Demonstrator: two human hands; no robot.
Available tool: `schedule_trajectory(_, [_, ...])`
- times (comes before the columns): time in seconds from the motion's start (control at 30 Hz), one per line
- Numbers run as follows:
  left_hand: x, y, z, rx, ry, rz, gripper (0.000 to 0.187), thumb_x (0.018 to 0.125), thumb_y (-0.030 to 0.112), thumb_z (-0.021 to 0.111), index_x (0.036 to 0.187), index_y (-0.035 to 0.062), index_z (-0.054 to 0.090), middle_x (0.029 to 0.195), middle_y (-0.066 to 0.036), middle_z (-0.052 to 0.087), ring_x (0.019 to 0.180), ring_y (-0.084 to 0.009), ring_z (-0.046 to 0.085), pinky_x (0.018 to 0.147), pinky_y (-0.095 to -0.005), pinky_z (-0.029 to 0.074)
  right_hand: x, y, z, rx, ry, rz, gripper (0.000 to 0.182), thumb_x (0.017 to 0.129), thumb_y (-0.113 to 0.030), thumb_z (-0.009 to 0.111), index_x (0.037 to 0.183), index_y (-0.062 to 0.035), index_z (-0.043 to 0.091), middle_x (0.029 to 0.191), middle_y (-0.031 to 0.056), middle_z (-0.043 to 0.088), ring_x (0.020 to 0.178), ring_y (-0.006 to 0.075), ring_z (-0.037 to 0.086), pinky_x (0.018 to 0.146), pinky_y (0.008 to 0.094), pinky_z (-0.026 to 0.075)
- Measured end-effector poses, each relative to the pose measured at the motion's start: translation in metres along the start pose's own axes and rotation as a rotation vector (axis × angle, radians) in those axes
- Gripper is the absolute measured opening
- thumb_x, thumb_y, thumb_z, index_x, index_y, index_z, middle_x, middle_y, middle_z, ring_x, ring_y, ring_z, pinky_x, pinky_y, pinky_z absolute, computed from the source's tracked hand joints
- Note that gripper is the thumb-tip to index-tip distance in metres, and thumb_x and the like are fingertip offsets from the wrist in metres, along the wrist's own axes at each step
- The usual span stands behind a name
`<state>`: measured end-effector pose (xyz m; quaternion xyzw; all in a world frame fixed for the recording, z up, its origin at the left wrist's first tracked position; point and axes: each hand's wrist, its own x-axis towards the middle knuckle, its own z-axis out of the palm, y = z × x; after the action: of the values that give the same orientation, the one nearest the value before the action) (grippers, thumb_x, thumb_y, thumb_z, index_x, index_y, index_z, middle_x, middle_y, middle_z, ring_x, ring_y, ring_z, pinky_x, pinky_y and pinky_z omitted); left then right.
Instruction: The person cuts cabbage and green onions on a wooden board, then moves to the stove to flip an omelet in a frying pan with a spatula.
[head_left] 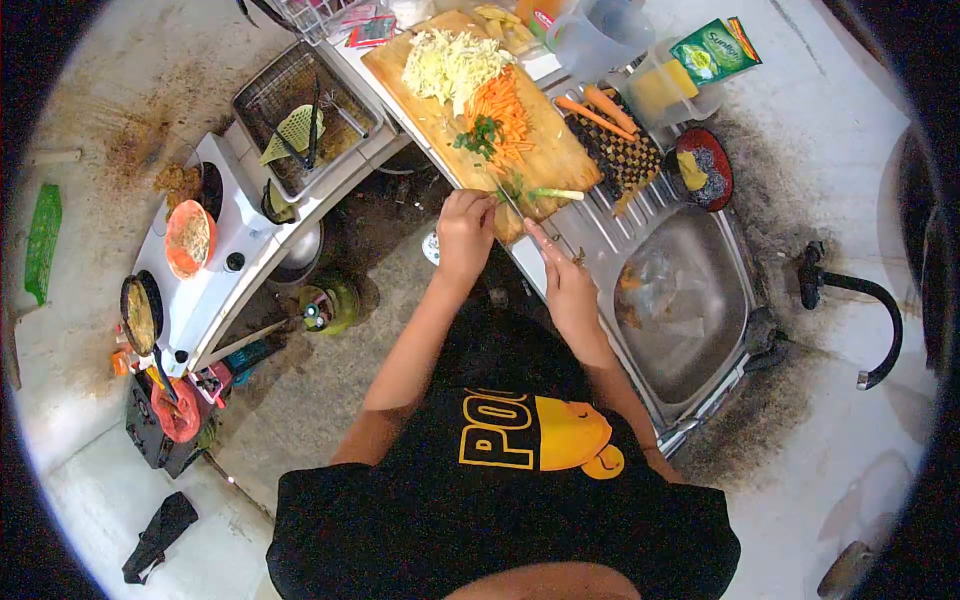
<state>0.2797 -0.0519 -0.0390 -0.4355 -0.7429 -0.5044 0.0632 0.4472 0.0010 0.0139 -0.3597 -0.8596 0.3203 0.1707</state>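
Note:
My right hand [570, 290] is wrapped round a knife, its blade [511, 200] lying over the near end of the wooden cutting board [425, 115]. My left hand [467, 232] is closed with its fingertips together at the board's near left edge; what it pinches, if anything, is hidden. Beside the blade lies a green onion stalk [557, 194], pale at its end, with cut green bits around it. Farther up the board are chopped green leaves [480, 138], shredded carrot [503, 108] and a pile of shredded cabbage [452, 66].
Right of the board, whole carrots [608, 108] rest on a dark woven mat, next to a steel sink [690, 360] with a black tap [875, 300]. On the left, a white stove [215, 265] bears an orange bowl [191, 240] and a pan [142, 312]. A wire-basket tray [270, 90] stands behind it.

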Motion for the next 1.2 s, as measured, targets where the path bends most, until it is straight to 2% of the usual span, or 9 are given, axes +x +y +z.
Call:
schedule_trajectory(0.07, [0.0,-0.001,0.001,-0.05,0.0,-0.009,0.013,0.071,-0.003,0.071,0.084,-0.0009,0.07,0.086,-0.011,0.066,0.085,-0.0299,0.063,0.073,-0.039,0.053,0.0,-0.007,-0.002,-0.05,-0.057,0.058,0.049,0.097,-0.01,0.049,0.14,-0.0328,0.05,0.087,0.0251,0.067,0.074,0.0423,0.066,0.066,0.0495,0.053])
schedule_trajectory(0.13, [0.002,-0.002,-0.001,-0.063,-0.011,-0.004,0.013,0.071,-0.004,0.071,0.084,-0.0014,0.069,0.087,-0.012,0.066,0.084,-0.0302,0.063,0.073,-0.0386,0.053,0.003,-0.016,-0.001,-0.188,-0.201,0.21,0.048,0.098,-0.008,0.045,0.14,-0.0309,0.05,0.1,0.0234,0.065,0.084,0.0455,0.063,0.067,0.0496,0.051])
schedule_trajectory(0.33, [-0.001,-0.003,-0.002,-0.06,-0.022,0.051,0.015,0.071,-0.005,0.072,0.085,-0.0017,0.069,0.089,-0.013,0.066,0.085,-0.0301,0.064,0.074,-0.0374,0.054,0.019,-0.017,0.001,-0.249,-0.202,0.129,0.05,0.098,-0.011,0.045,0.142,-0.0358,0.045,0.08,0.0285,0.061,0.07,0.0444,0.062,0.061,0.0529,0.048])
schedule_trajectory(0.57, [0.0,-0.006,-0.008,-0.012,-0.085,0.219,0.021,0.071,-0.004,0.071,0.092,-0.0033,0.067,0.093,-0.013,0.064,0.089,-0.0306,0.062,0.076,-0.0387,0.054,0.033,-0.012,0.009,-0.329,-0.229,0.171,0.048,0.099,-0.013,0.045,0.141,-0.0361,0.047,0.082,0.0271,0.063,0.073,0.0452,0.063,0.065,0.0519,0.049])
schedule_trajectory(0.73, [-0.005,-0.008,-0.011,0.021,-0.131,0.225,0.034,0.07,-0.006,0.067,0.104,-0.0035,0.065,0.099,-0.014,0.062,0.095,-0.0331,0.061,0.081,-0.0392,0.053,0.034,-0.006,0.006,-0.002,-0.181,0.177,0.046,0.1,-0.011,0.042,0.141,-0.0318,0.049,0.112,0.0233,0.064,0.103,0.0419,0.061,0.083,0.0459,0.051])
schedule_trajectory(0.87, [-0.008,-0.002,-0.011,0.028,-0.117,0.117,0.036,0.069,-0.009,0.065,0.104,-0.0039,0.064,0.1,-0.014,0.061,0.094,-0.0327,0.061,0.079,-0.04,0.054,0.029,-0.009,0.003,-0.015,-0.193,0.15,0.046,0.1,-0.009,0.043,0.14,-0.0314,0.05,0.123,0.0197,0.061,0.111,0.0405,0.057,0.086,0.0441,0.05])
schedule_trajectory(0.93, [-0.007,-0.004,-0.01,0.037,-0.091,0.07,0.034,0.069,-0.01,0.065,0.102,-0.0039,0.065,0.1,-0.014,0.061,0.093,-0.0324,0.061,0.077,-0.0398,0.054,0.025,-0.004,0.01,-0.021,-0.125,0.035,0.056,0.097,-0.011,0.047,0.143,-0.0431,0.042,0.075,0.0263,0.063,0.069,0.0433,0.064,0.063,0.0528,0.05])
schedule_trajectory(1.17, [-0.006,-0.012,-0.01,-0.053,-0.104,0.168,0.029,0.069,-0.009,0.066,0.097,-0.0012,0.067,0.099,-0.014,0.064,0.091,-0.0323,0.063,0.076,-0.0394,0.055,0.03,-0.019,0.02,-0.094,-0.144,0.136,0.056,0.096,-0.011,0.048,0.143,-0.0423,0.042,0.073,0.0251,0.062,0.067,0.0434,0.063,0.062,0.0519,0.05])
schedule_trajectory(1.2, [-0.006,-0.011,-0.01,-0.049,-0.111,0.149,0.028,0.069,-0.009,0.068,0.096,-0.0006,0.067,0.099,-0.014,0.065,0.091,-0.0325,0.063,0.079,-0.0393,0.054,0.042,-0.026,0.02,-0.17,-0.208,0.166,0.053,0.098,-0.01,0.046,0.142,-0.0392,0.044,0.082,0.0258,0.063,0.073,0.0434,0.064,0.064,0.05,0.05])
